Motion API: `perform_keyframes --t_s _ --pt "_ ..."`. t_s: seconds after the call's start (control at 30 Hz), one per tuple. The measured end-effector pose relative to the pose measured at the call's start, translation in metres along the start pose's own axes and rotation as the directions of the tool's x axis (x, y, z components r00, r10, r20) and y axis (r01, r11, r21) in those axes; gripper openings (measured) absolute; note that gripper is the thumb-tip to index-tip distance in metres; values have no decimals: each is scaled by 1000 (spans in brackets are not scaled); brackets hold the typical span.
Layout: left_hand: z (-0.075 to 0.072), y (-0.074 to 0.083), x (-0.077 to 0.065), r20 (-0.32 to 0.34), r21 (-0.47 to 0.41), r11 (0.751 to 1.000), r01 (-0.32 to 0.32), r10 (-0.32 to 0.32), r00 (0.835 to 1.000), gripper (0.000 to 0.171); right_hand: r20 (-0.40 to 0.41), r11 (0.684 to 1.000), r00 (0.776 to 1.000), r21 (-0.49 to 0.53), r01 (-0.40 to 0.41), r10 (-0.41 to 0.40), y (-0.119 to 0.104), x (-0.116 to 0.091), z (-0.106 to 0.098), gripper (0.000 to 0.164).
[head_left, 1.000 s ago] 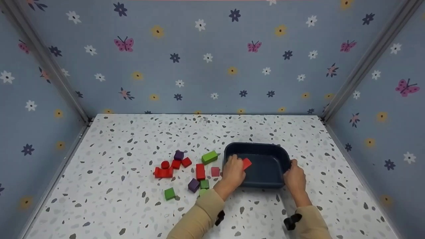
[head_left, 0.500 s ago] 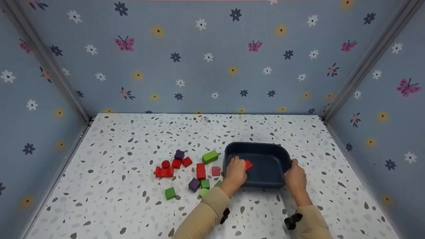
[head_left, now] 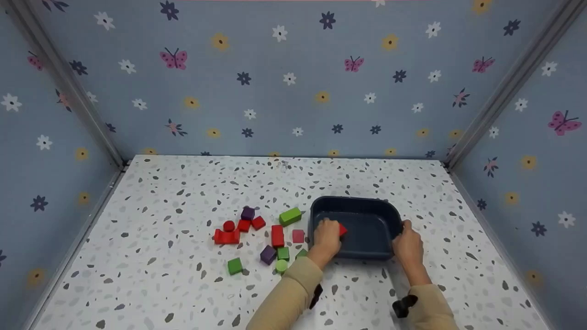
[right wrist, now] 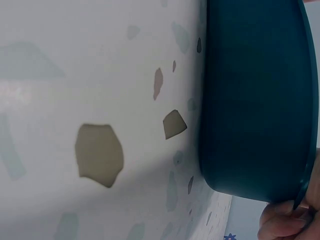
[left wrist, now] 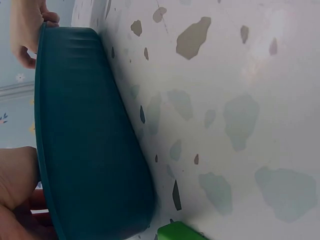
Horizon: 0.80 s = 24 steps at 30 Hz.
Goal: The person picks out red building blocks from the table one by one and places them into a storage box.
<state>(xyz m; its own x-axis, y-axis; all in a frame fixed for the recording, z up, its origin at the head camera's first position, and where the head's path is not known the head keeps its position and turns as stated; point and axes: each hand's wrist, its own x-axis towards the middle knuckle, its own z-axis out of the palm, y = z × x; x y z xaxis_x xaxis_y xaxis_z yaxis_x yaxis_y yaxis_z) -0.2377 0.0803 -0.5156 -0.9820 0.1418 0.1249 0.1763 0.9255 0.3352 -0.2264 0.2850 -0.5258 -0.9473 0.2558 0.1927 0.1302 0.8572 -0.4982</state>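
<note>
My left hand (head_left: 327,236) reaches over the left rim of a dark blue rectangular tub (head_left: 369,255), holding a red block (head_left: 342,230) inside it. Only one end of that block shows past the fingers; some red also appears beneath the hand in the left wrist view. At the tub's right end, my right hand (head_left: 408,247) grips the rim; in the right wrist view its fingers (right wrist: 282,222) bend around the edge. Left of the tub lie a pink cube (head_left: 298,236), a red rectangular block (head_left: 277,236) and a light green block (head_left: 290,217).
Farther left, several red pieces (head_left: 227,236) cluster with a purple block (head_left: 247,213). Another purple cube (head_left: 268,255), green cubes (head_left: 235,266) and a pale green round piece (head_left: 281,266) lie nearer the front. Patterned walls (head_left: 293,114) enclose the speckled table (head_left: 160,284).
My left hand has shifted slightly right and lower into the tub with the red block, uncovering a green piece beside the wrist. My right hand stays on the rim.
</note>
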Motion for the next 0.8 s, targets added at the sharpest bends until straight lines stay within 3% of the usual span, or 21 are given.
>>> perform_keyframes --t_s 0.47,0.8 --pt "4 2 5 70 -21 995 94 -93 993 21 16 1000 1000 -6 -19 19 0 2 -1 30" --pt "4 1 6 101 -41 993 115 -110 989 20 19 1000 1000 -8 -17 17 -1 1 -1 32"
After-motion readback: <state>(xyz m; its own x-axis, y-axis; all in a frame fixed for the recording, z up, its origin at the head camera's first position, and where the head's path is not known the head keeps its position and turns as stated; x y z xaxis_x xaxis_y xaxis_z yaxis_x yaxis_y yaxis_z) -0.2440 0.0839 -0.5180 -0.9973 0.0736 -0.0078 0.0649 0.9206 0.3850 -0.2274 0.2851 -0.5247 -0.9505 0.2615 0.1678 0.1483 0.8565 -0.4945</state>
